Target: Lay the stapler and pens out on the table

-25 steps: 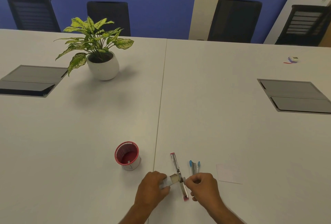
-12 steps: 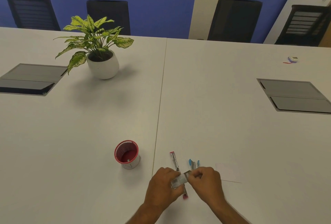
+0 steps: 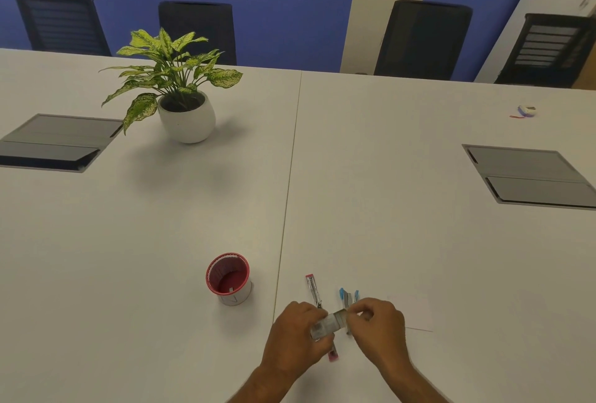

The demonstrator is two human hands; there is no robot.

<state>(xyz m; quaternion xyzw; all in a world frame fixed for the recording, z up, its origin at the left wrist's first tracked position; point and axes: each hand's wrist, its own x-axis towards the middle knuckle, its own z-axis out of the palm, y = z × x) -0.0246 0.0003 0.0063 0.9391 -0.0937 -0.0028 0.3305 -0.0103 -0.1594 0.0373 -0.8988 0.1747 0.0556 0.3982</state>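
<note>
Near the front edge of the white table [image 3: 387,225], my left hand [image 3: 295,336] grips a small pale box [image 3: 329,325] with print on its side. My right hand [image 3: 379,327] pinches the box's right end with curled fingers. Under the hands lies an opened red stapler [image 3: 314,289], its metal rail pointing away from me and its red end showing below my left hand. A blue stapler [image 3: 347,298] lies just right of it, partly hidden by my right hand.
A red mesh cup [image 3: 228,277] stands left of the hands. A sheet of white paper [image 3: 416,315] lies to the right. Farther back are a potted plant [image 3: 180,93], two grey cable hatches [image 3: 58,141] [image 3: 532,177], a small purple item [image 3: 525,111] and several chairs.
Both hands shifted right and came closer together with the box. The box tilted, its right end rising, and my right hand now covers more of the blue stapler.
</note>
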